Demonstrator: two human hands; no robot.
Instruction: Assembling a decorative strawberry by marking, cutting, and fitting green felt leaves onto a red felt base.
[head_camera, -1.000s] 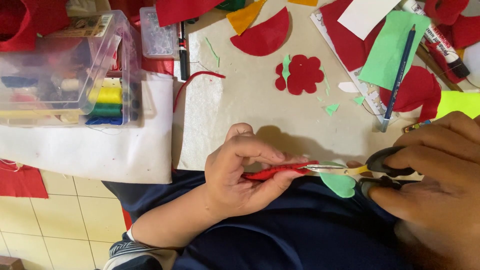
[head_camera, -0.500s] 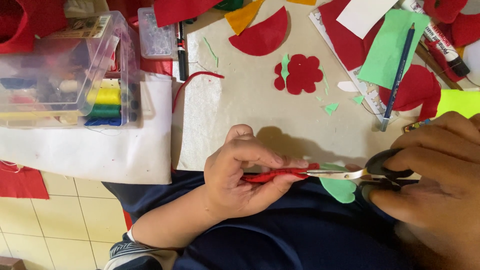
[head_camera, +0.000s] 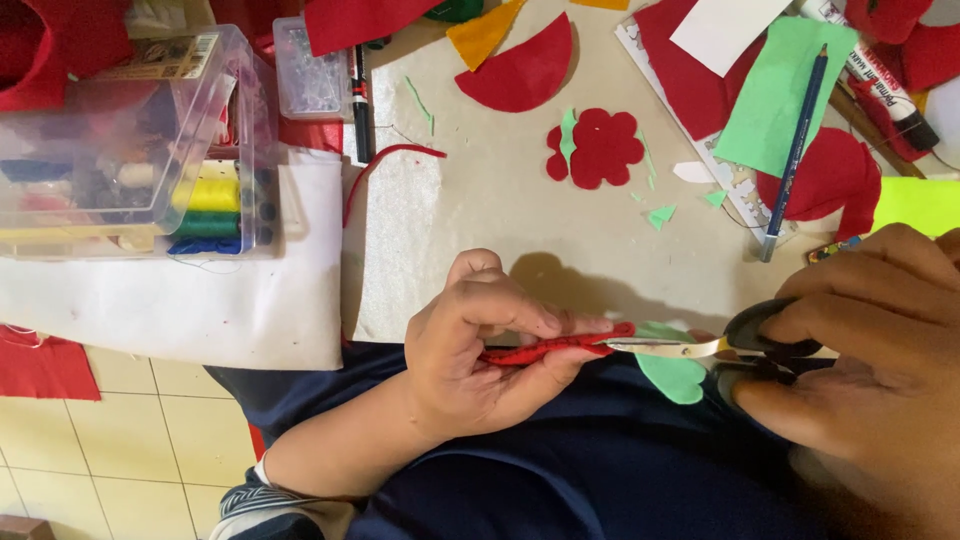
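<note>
Head view: Two hands are seen. A folded red felt strip (head_camera: 548, 349) is pinched between the thumb and fingers of the left hand (head_camera: 480, 345), just off the near edge of the table (head_camera: 480, 210), above the lap. One pair of scissors (head_camera: 720, 348) is gripped by the right hand (head_camera: 870, 340), fingers curled through the black handles; the blades are nearly shut against the strip's end. One green felt piece (head_camera: 670, 372) hangs beside the blades; whether it is joined to the strip cannot be told. On the table, one red felt flower (head_camera: 600, 148), one red half-circle (head_camera: 520, 70), one blue pencil (head_camera: 795, 150) on one green sheet (head_camera: 775, 95), one black pen (head_camera: 360, 90) and one clear plastic box (head_camera: 130, 140) of supplies are counted.
</note>
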